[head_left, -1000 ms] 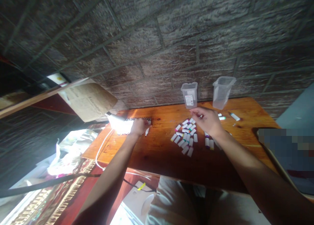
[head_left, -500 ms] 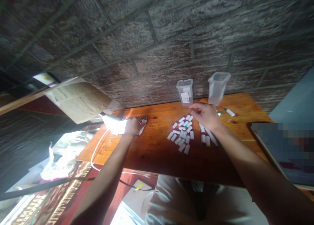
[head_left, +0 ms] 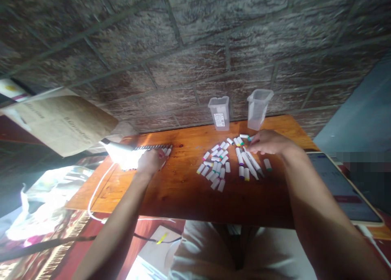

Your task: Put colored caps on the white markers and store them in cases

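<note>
Well back from the front edge of the bench point(head_left: 183, 202), my left hand point(head_left: 149, 162) covers part of a marker row point(head_left: 166, 151), my right hand point(head_left: 269, 142) is beside white markers point(head_left: 250, 165); clear containers point(head_left: 219, 115) stand behind. I can't tell either grip's closure.

Prob. a home rm. point(head_left: 195, 68), w/ brick-pattern wall point(head_left: 207, 84), wooden desk point(head_left: 183, 194), bright lamp point(head_left: 119, 154), fringed textile point(head_left: 66, 237) below, tablet point(head_left: 345, 188) on R side

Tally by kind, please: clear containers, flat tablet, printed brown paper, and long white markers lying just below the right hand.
Clear plastic open-topped containers: 2
Pale-rimmed rectangular tablet: 1
Brown paper with printed lettering: 1
Long white slim markers: 2
Total: 6
</note>
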`<control>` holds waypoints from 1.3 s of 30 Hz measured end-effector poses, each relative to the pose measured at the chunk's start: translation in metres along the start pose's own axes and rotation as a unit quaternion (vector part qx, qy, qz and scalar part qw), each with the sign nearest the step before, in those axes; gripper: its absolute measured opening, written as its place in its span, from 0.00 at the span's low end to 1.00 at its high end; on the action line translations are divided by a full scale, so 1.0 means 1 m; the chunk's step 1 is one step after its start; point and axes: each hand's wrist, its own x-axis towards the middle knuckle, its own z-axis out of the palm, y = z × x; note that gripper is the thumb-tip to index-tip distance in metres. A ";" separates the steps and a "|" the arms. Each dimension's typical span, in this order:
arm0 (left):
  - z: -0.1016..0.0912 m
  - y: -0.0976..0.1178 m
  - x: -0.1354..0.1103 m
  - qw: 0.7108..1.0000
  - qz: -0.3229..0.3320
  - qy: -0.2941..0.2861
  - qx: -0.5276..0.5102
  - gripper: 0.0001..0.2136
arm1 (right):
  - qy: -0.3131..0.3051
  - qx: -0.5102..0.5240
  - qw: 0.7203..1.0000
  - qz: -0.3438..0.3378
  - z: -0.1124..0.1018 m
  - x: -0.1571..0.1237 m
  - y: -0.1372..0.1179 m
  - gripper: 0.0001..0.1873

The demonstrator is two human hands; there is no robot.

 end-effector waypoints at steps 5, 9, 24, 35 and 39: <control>0.003 -0.001 0.002 1.000 -0.021 0.007 -0.004 0.13 | -0.036 -0.051 0.998 0.023 0.005 0.002 -0.001 0.10; 0.004 -0.002 0.002 1.000 -0.013 0.017 -0.021 0.14 | -0.037 -0.050 0.998 -0.007 0.012 0.010 0.006 0.12; 0.008 0.003 -0.007 0.984 0.036 0.071 -0.157 0.13 | -0.010 0.077 0.996 -0.044 0.001 0.006 0.009 0.15; -0.013 0.139 -0.010 0.720 0.218 -0.118 -0.648 0.24 | 0.261 0.247 0.883 -0.302 0.039 0.009 -0.034 0.10; 0.000 0.146 -0.022 0.577 0.179 -0.239 -0.761 0.20 | 0.301 0.142 0.833 -0.443 0.055 0.008 -0.046 0.17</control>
